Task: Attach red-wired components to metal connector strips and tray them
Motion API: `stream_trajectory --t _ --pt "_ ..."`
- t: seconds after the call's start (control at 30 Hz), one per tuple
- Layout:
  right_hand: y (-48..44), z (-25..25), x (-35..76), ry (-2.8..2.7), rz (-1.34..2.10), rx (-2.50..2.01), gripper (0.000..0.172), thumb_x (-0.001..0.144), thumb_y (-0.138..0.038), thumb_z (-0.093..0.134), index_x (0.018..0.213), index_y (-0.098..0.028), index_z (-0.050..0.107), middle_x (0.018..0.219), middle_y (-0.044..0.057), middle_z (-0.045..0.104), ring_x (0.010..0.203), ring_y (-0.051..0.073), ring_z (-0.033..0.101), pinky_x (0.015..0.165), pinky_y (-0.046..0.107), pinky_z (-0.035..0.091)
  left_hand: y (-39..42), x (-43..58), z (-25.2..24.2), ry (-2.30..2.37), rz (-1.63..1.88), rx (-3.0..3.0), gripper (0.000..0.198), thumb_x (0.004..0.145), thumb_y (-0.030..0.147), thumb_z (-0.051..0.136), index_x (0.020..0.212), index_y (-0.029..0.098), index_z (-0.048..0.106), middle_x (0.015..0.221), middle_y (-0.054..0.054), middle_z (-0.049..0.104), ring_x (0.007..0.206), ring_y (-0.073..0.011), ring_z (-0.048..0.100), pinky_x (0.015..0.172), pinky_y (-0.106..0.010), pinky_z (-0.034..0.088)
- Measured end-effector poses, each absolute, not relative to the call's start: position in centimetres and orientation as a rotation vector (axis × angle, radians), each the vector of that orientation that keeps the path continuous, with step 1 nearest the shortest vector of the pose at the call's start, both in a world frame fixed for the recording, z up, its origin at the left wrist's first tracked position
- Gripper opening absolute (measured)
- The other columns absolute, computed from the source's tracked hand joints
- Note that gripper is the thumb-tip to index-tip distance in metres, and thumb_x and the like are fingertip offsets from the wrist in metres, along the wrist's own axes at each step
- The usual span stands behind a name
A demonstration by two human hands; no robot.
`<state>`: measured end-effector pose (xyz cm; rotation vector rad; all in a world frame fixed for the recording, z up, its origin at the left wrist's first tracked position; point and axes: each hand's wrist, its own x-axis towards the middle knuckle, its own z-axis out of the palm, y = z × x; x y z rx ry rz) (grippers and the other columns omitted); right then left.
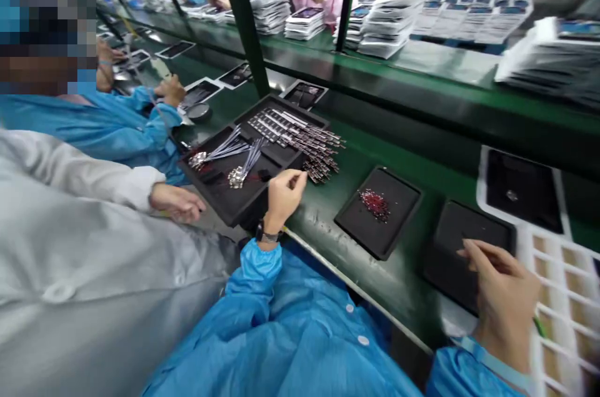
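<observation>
My left hand [285, 194], a watch at its wrist, is closed with curled fingers at the right edge of a large black divided tray [225, 212]. Just beyond its fingertips fan out many thin strips of small components [323, 153]. Whatever those fingers hold is hidden. My right hand [504, 291] hovers over a small black tray [473, 225], thumb and fingertips pinched together; anything between them is too small to name. Between my hands, another black tray [398, 222] carries a heap of tiny red and silver parts [375, 204].
Bundles of white-stemmed parts [239, 175] lie in the divided tray. A white compartment tray [555, 322] and a white-framed panel [522, 187] stand at right. Stacked white sheets [398, 15] fill the shelf. A person in a grey coat [94, 259] is close on my left.
</observation>
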<state>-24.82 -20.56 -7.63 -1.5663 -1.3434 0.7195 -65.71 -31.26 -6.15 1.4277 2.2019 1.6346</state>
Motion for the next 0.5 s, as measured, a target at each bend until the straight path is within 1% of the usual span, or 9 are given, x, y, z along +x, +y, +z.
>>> stream_trajectory --t 0.07,0.17,0.27,0.4,0.5 --pt "-19.8 -8.3 -25.9 -1.379 0.794 -1.53 0.027 0.073 -0.047 0.086 0.087 -0.025 0.081 0.077 0.012 0.072 0.062 0.026 0.058 0.055 0.044 0.042 -34.2 -68.2 -5.6 2.498 1.591 1.31 0.027 0.101 0.038 0.059 0.089 0.019 0.074 0.081 -0.005 0.072 0.076 -0.0189 0.064 0.079 -0.032 0.052" --pt "-19.4 -9.4 -26.7 -1.417 0.883 -1.459 0.023 0.075 -0.047 0.084 0.086 -0.027 0.08 0.075 0.009 0.069 0.063 0.026 0.054 0.056 0.043 0.038 -37.3 -71.3 -5.1 2.768 1.299 1.292 0.018 0.098 0.029 0.06 0.105 0.02 0.074 0.1 -0.008 0.075 0.098 -0.0263 0.066 0.096 -0.04 0.051" --pt "-19.5 -10.3 -26.7 -1.433 0.961 -1.436 0.025 0.077 -0.049 0.084 0.088 -0.027 0.08 0.076 0.007 0.067 0.062 0.025 0.051 0.055 0.042 0.034 -38.2 -73.2 -4.8 2.804 0.94 1.379 0.026 0.093 0.02 0.063 0.117 0.02 0.072 0.118 -0.011 0.074 0.116 -0.0323 0.061 0.107 -0.046 0.048" --pt "-19.4 -11.6 -26.1 -1.438 1.031 -1.497 0.034 0.073 -0.051 0.087 0.091 -0.023 0.08 0.074 0.007 0.069 0.06 0.021 0.05 0.052 0.036 0.033 -37.4 -74.2 -4.6 2.747 0.737 1.435 0.037 0.091 0.019 0.066 0.128 0.022 0.069 0.129 -0.012 0.071 0.121 -0.0342 0.059 0.11 -0.049 0.046" --pt "-19.2 -12.5 -25.8 -1.482 1.009 -1.509 0.041 0.074 -0.056 0.085 0.093 -0.02 0.081 0.074 0.005 0.07 0.06 0.019 0.055 0.052 0.03 0.035 -36.9 -74.2 -3.9 2.766 0.68 1.454 0.036 0.092 0.018 0.065 0.127 0.019 0.07 0.128 -0.013 0.071 0.122 -0.035 0.059 0.111 -0.05 0.045"
